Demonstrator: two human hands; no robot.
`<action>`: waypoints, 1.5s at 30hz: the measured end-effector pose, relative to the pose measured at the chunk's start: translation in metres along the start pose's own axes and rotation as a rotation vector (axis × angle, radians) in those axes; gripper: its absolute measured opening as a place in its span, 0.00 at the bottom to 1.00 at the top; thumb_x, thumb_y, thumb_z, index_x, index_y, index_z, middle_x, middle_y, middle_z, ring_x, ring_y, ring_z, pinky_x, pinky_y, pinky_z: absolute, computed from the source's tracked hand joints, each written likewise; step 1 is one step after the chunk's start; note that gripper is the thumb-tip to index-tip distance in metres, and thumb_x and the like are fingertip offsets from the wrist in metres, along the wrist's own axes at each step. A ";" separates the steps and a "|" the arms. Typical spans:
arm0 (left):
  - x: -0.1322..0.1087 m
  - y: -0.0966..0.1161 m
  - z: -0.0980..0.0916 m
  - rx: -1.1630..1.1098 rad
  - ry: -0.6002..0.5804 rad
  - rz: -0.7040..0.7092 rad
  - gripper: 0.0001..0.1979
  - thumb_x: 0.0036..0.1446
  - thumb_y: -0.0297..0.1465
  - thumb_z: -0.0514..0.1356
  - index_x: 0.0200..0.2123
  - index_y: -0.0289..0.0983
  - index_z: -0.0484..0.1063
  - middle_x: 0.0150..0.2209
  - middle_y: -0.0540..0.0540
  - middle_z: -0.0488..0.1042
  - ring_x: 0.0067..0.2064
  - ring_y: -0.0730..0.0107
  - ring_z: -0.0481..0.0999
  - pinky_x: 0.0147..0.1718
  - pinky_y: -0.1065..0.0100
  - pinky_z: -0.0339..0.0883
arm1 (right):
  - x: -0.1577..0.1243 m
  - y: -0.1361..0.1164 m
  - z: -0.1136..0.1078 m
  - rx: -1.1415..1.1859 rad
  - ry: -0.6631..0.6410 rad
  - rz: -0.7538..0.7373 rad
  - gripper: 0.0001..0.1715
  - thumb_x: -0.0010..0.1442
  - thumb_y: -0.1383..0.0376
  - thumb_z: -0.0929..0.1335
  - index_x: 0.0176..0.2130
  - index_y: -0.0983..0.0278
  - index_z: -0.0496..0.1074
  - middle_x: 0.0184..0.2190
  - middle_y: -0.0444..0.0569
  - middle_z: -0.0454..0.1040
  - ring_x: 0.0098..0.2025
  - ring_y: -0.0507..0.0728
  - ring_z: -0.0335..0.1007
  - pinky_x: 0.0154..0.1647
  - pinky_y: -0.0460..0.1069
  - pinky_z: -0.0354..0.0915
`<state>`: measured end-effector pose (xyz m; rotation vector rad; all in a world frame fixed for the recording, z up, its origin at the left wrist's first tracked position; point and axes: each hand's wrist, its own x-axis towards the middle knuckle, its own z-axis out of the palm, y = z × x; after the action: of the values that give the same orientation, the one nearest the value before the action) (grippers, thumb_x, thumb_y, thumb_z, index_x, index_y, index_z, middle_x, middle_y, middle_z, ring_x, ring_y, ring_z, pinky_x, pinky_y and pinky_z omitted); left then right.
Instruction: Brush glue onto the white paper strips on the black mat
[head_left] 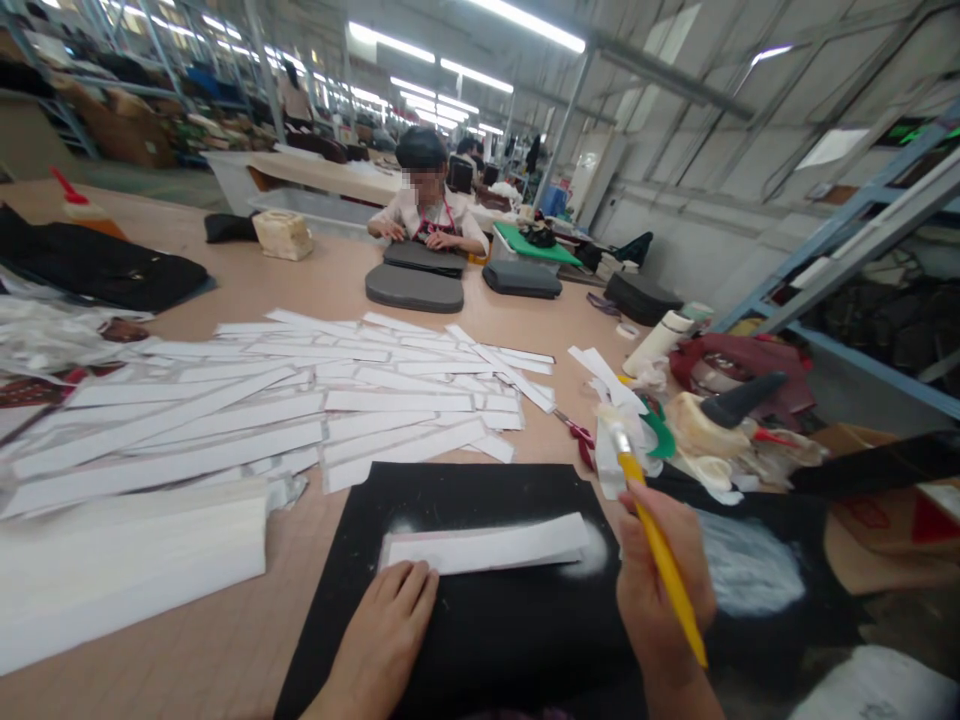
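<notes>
Where the left hand (390,625) touches, strips (487,545) extend rightward.

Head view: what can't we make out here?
All in the head view:
Strip: lower left edge hidden under the fingers of the left hand.
Brush: bristles too blurred to tell from the white behind them.
Black sheet: near edge cut off by the picture's bottom.
Carton: marking too blurred to read.
</notes>
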<state>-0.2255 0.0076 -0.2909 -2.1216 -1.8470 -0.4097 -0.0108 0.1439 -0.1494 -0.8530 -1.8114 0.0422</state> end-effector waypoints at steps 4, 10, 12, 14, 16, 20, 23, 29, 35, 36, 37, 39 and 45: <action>-0.002 -0.001 0.003 0.005 0.004 0.003 0.20 0.52 0.19 0.48 0.48 0.34 0.69 0.46 0.42 0.71 0.46 0.59 0.67 0.45 0.59 0.67 | -0.021 -0.008 0.022 0.234 -0.236 0.347 0.08 0.59 0.64 0.63 0.39 0.62 0.68 0.32 0.47 0.72 0.33 0.54 0.69 0.35 0.48 0.66; -0.007 -0.004 0.009 0.007 0.024 0.023 0.21 0.52 0.19 0.47 0.48 0.35 0.69 0.47 0.43 0.71 0.47 0.60 0.67 0.46 0.60 0.66 | -0.059 -0.011 0.075 0.341 -0.561 0.537 0.11 0.60 0.60 0.60 0.34 0.63 0.68 0.27 0.44 0.70 0.29 0.53 0.68 0.31 0.47 0.64; -0.007 -0.006 0.010 0.005 0.035 0.035 0.21 0.52 0.19 0.48 0.48 0.35 0.69 0.46 0.43 0.71 0.47 0.61 0.67 0.46 0.60 0.66 | -0.060 0.006 0.072 0.286 -0.612 0.502 0.11 0.59 0.60 0.60 0.33 0.63 0.68 0.26 0.44 0.71 0.29 0.54 0.68 0.32 0.47 0.64; -0.007 -0.006 0.010 0.000 0.046 0.044 0.22 0.52 0.19 0.48 0.48 0.36 0.69 0.46 0.43 0.71 0.47 0.61 0.67 0.46 0.61 0.66 | -0.055 0.034 0.055 0.185 -0.627 0.465 0.12 0.59 0.60 0.60 0.33 0.63 0.68 0.27 0.45 0.71 0.29 0.54 0.68 0.32 0.48 0.64; -0.007 -0.006 0.010 -0.003 0.058 0.035 0.23 0.51 0.18 0.47 0.48 0.37 0.69 0.46 0.44 0.71 0.47 0.61 0.67 0.46 0.61 0.65 | -0.046 0.066 0.030 0.035 -0.592 0.437 0.14 0.59 0.58 0.59 0.33 0.63 0.68 0.27 0.47 0.72 0.30 0.56 0.69 0.33 0.49 0.64; -0.007 -0.006 0.010 0.005 0.073 0.035 0.23 0.50 0.18 0.48 0.48 0.36 0.69 0.46 0.44 0.71 0.47 0.61 0.67 0.46 0.61 0.66 | -0.035 0.097 -0.010 -0.199 -0.483 0.404 0.17 0.58 0.56 0.59 0.32 0.65 0.69 0.27 0.51 0.73 0.31 0.60 0.69 0.37 0.54 0.63; -0.007 -0.007 0.010 0.010 0.081 0.052 0.23 0.49 0.18 0.48 0.48 0.36 0.69 0.46 0.44 0.71 0.47 0.60 0.68 0.45 0.62 0.66 | -0.041 0.084 -0.012 -0.104 -0.519 0.374 0.16 0.60 0.56 0.59 0.36 0.63 0.69 0.33 0.51 0.74 0.37 0.59 0.70 0.41 0.53 0.63; -0.010 -0.008 0.012 -0.008 0.075 0.049 0.24 0.49 0.18 0.47 0.48 0.36 0.70 0.46 0.43 0.72 0.47 0.61 0.68 0.46 0.62 0.66 | -0.048 0.088 -0.015 -0.249 -0.539 0.366 0.17 0.59 0.58 0.59 0.31 0.64 0.70 0.25 0.50 0.73 0.30 0.58 0.69 0.36 0.53 0.64; -0.010 0.003 0.020 0.032 0.028 0.009 0.22 0.51 0.18 0.46 0.45 0.35 0.72 0.48 0.42 0.71 0.50 0.59 0.68 0.49 0.59 0.64 | -0.035 0.083 -0.019 -0.248 -0.673 0.138 0.14 0.60 0.61 0.59 0.33 0.63 0.70 0.29 0.49 0.73 0.34 0.57 0.68 0.39 0.51 0.62; -0.008 0.008 0.018 0.045 0.015 -0.008 0.22 0.51 0.18 0.45 0.44 0.34 0.72 0.48 0.41 0.71 0.50 0.59 0.68 0.49 0.58 0.64 | -0.029 0.077 -0.013 -0.290 -0.681 0.105 0.13 0.60 0.62 0.59 0.32 0.63 0.70 0.27 0.48 0.73 0.32 0.57 0.68 0.38 0.51 0.62; -0.005 0.013 0.014 0.060 -0.008 -0.032 0.22 0.51 0.18 0.45 0.44 0.33 0.72 0.48 0.39 0.71 0.50 0.59 0.68 0.49 0.58 0.64 | -0.024 0.069 -0.005 -0.329 -0.668 0.071 0.13 0.59 0.62 0.60 0.30 0.63 0.70 0.26 0.49 0.72 0.31 0.57 0.67 0.38 0.52 0.61; 0.003 0.025 0.004 0.078 -0.081 -0.080 0.22 0.50 0.17 0.46 0.46 0.30 0.70 0.46 0.37 0.71 0.48 0.58 0.70 0.47 0.58 0.65 | -0.011 0.050 0.017 -0.277 -0.649 -0.020 0.12 0.59 0.63 0.61 0.31 0.64 0.70 0.28 0.50 0.72 0.33 0.57 0.67 0.41 0.53 0.60; 0.023 0.047 -0.002 -0.003 -0.233 -0.125 0.19 0.54 0.22 0.49 0.49 0.27 0.68 0.48 0.32 0.69 0.49 0.54 0.68 0.48 0.54 0.62 | 0.009 -0.038 0.104 0.419 -1.074 -0.235 0.08 0.60 0.63 0.63 0.38 0.60 0.71 0.36 0.45 0.75 0.39 0.54 0.68 0.42 0.48 0.61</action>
<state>-0.1761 0.0216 -0.2819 -2.1405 -2.1151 -0.1993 -0.1188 0.1586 -0.1695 -0.2855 -2.7317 0.8317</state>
